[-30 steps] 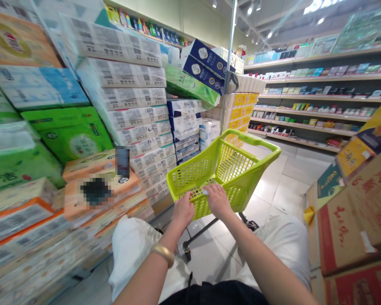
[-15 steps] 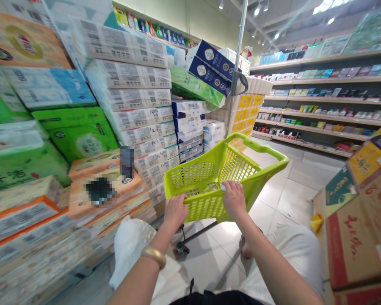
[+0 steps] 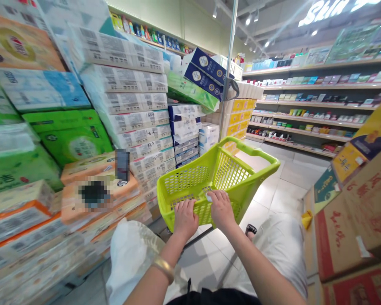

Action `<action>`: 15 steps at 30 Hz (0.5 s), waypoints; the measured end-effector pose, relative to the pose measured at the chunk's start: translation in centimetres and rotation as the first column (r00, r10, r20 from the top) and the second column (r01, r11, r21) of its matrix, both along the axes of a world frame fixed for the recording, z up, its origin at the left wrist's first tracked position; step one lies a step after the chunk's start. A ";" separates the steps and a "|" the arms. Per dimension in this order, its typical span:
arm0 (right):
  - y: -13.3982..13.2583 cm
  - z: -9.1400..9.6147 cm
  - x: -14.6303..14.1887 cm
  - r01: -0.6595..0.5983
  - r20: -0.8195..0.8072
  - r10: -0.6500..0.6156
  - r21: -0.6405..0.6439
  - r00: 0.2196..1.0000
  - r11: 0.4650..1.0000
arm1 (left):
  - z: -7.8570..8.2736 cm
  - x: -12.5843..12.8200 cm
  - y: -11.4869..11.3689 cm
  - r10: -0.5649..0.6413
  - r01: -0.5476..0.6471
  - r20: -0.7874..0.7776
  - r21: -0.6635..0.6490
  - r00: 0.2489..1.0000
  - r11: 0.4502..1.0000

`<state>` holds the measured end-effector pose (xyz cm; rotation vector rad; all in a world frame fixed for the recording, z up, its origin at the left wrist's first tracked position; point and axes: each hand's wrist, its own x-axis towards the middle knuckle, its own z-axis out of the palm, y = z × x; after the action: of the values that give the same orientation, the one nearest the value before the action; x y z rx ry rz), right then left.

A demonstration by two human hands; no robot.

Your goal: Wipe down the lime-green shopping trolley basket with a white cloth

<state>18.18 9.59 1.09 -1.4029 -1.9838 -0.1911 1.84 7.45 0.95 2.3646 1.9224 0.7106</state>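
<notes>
A lime-green shopping cart with a perforated plastic basket stands in front of my knees, its push handle pointing away to the right. My left hand is closed over the basket's near rim, fingers curled to the inside. Beside it, my right hand grips the same rim, with a small white bit showing by its thumb that I cannot make out. A gold bangle is on my left wrist. The part of the basket that I can see inside holds nothing visible.
Wrapped tissue packs rise in tall stacks on the left. A metal pole stands behind the cart. Cardboard boxes are piled close on the right. Shelves of small goods line the back. Tiled floor runs between them.
Both hands have come closer together along the rim. The cart and surroundings sit farther left in view, and the cart appears tilted or turned slightly differently.
</notes>
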 end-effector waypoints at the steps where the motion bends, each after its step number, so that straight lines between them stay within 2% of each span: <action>1: -0.2 0.0 -0.1 0.003 0.002 -0.003 0.001 1.000 1.000 | 0.0 0.0 -0.1 0.001 -0.001 0.002 0.006 1.000 1.000; 5: -0.8 0.0 0.1 -0.028 0.017 0.027 0.015 0.999 1.000 | -0.1 -0.3 -0.9 -0.003 0.003 0.005 0.032 1.000 0.999; 8: -1.0 0.3 2.3 -0.008 -0.012 0.008 0.056 1.000 0.998 | -0.2 -0.9 -1.4 -0.010 0.010 0.004 0.055 1.000 0.998; 12: -0.9 1.3 6.5 0.188 -0.115 -0.170 0.173 0.979 0.967 | -0.2 -1.6 -2.1 0.003 -0.003 -0.003 0.055 1.000 0.998; 15: -1.3 1.5 6.6 0.306 -0.187 -0.269 0.207 0.945 0.929 | -0.1 -1.8 -2.6 0.015 -0.015 -0.004 0.055 1.000 0.998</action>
<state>24.77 8.30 2.60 -1.4998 -1.5658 -0.4207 0.06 4.87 0.83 2.3877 1.9495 0.7699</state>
